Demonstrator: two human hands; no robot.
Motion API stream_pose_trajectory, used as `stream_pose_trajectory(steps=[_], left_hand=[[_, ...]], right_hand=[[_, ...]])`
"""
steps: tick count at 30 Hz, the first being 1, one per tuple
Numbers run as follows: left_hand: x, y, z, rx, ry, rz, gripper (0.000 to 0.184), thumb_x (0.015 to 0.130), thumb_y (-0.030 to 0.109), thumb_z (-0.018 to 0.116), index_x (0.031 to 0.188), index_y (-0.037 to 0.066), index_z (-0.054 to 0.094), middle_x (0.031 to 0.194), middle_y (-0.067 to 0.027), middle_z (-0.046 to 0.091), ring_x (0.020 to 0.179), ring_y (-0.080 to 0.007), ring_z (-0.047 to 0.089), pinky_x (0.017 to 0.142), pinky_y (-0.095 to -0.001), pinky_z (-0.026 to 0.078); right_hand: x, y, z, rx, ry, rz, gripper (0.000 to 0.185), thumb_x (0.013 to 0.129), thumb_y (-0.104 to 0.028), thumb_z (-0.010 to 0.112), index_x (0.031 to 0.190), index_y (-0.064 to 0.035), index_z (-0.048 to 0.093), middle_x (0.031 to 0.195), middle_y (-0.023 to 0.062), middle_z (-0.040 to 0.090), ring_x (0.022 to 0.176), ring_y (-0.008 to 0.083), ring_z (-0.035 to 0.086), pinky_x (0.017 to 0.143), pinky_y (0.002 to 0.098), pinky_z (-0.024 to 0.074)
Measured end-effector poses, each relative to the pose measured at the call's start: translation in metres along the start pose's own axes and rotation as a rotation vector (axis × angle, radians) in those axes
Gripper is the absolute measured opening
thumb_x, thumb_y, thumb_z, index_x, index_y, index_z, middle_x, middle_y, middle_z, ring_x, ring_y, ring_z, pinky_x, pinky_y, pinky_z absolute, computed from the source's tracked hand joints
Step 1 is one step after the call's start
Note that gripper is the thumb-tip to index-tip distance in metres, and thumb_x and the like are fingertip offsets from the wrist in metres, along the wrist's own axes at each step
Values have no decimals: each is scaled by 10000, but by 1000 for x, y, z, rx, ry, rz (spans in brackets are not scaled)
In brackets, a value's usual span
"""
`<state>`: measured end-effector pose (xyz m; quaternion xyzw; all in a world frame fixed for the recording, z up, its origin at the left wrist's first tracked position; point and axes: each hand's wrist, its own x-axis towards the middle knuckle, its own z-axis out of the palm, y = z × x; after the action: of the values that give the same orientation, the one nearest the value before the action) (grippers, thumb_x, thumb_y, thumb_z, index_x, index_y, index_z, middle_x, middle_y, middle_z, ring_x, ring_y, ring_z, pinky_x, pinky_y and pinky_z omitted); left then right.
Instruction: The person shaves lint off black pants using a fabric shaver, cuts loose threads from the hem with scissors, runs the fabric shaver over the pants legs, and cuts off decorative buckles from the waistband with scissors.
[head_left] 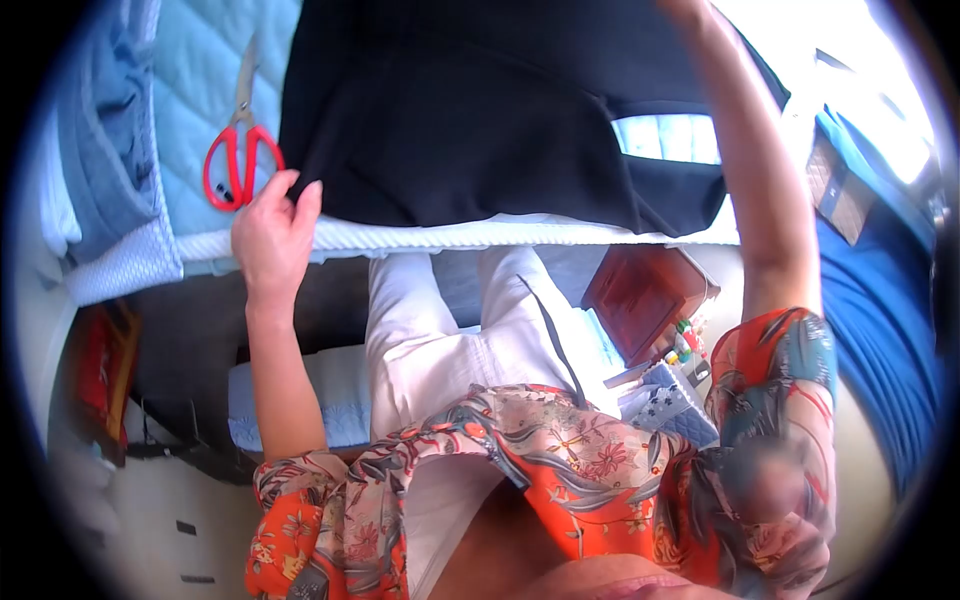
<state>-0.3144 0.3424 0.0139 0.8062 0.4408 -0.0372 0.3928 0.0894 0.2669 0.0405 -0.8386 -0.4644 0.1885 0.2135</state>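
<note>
A large piece of black fabric (450,110) lies spread over a surface with a light blue quilted cover (190,60). At its lower left corner my left hand (275,225) has thumb and fingers pinched on the fabric's edge. Just above that hand, red-handled scissors (242,140) lie with their blades pointing away from me. My right arm reaches across the fabric's right side, and only a small part of my right hand (685,8) shows at the top edge; its fingers are out of frame. Between the fabric and that arm, an opening shows the pale cover beneath.
Folded blue denim (110,120) lies at the left. Blue cloth (880,310) hangs at the right, near a brown patch or label (838,190). Below the surface's front edge are a reddish-brown box (645,300), small colourful items and a patterned blue cloth (670,405).
</note>
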Motion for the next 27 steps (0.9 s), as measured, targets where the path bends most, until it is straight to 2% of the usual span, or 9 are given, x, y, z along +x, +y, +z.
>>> stream_pose_trajectory(steps=[1, 2, 3, 4, 6, 9, 13, 17, 27], left_hand=[[-1, 2, -1, -9, 17, -1, 234, 807, 220, 676, 917, 17, 634, 531, -107, 503, 475, -257, 495, 489, -371, 376], [-2, 3, -2, -6, -1, -23, 253, 811, 220, 676, 934, 3, 636, 554, -110, 502, 483, -239, 479, 501, -361, 379], [-3, 3, -2, 23, 16, -3, 269, 815, 222, 676, 944, -11, 636, 596, -103, 518, 505, -220, 479, 516, -348, 386], [-4, 4, -3, 30, 9, -21, 284, 816, 227, 678, 951, -19, 634, 632, -102, 529, 526, -209, 487, 526, -342, 391], [-6, 7, -5, 55, 20, -13, 302, 821, 234, 678, 959, -31, 631, 691, -99, 540, 556, -191, 497, 545, -328, 402], [-13, 10, -5, 53, 79, -1, 295, 805, 214, 704, 926, -44, 626, 807, -91, 542, 624, -183, 511, 600, -306, 429], [-15, 8, -6, -45, 199, 117, 248, 787, 122, 717, 747, -26, 521, 870, -55, 546, 748, -144, 489, 706, -256, 401], [-13, 0, -7, -684, 142, -346, 192, 781, 60, 693, 677, 122, 543, 702, 59, 523, 640, -37, 468, 567, -194, 324], [-7, 10, -18, -901, 310, -354, 81, 772, 35, 672, 777, 65, 597, 861, -54, 625, 826, -166, 590, 771, -321, 470]], right_hand=[[-42, 6, -12, -93, 12, 93, 290, 816, -189, 644, 1064, -38, 630, 964, 156, 666, 899, 293, 636, 823, 355, 504], [-79, 53, -13, -204, -72, 95, 125, 802, -114, 643, 907, -46, 653, 868, 119, 652, 755, 243, 659, 690, 310, 527], [-125, 61, -18, -79, 62, -27, 153, 810, -140, 635, 930, -46, 646, 864, 121, 650, 730, 235, 656, 674, 298, 520], [-168, 71, -19, -81, 6, 114, 181, 812, -159, 632, 946, -39, 640, 856, 135, 649, 726, 252, 646, 682, 312, 516], [-245, 73, -28, -129, -217, 439, 236, 816, -155, 656, 1014, -28, 631, 943, 137, 651, 842, 244, 645, 737, 340, 504], [-326, 70, -22, -20, -261, 554, 359, 771, -218, 696, 1081, -60, 609, 1029, 122, 622, 970, 270, 592, 806, 363, 469], [-370, 79, -24, -204, -341, 510, 528, 685, -277, 733, 1160, -139, 549, 1091, 44, 564, 1057, 245, 493, 890, 434, 355], [-400, 111, -46, -303, -386, 448, 491, 676, -215, 738, 1130, -157, 560, 1064, 38, 556, 1066, 244, 480, 916, 491, 333], [-455, 214, -68, -504, -67, 394, 298, 662, -105, 664, 942, -161, 580, 1046, 10, 520, 1099, 195, 462, 937, 521, 306]])
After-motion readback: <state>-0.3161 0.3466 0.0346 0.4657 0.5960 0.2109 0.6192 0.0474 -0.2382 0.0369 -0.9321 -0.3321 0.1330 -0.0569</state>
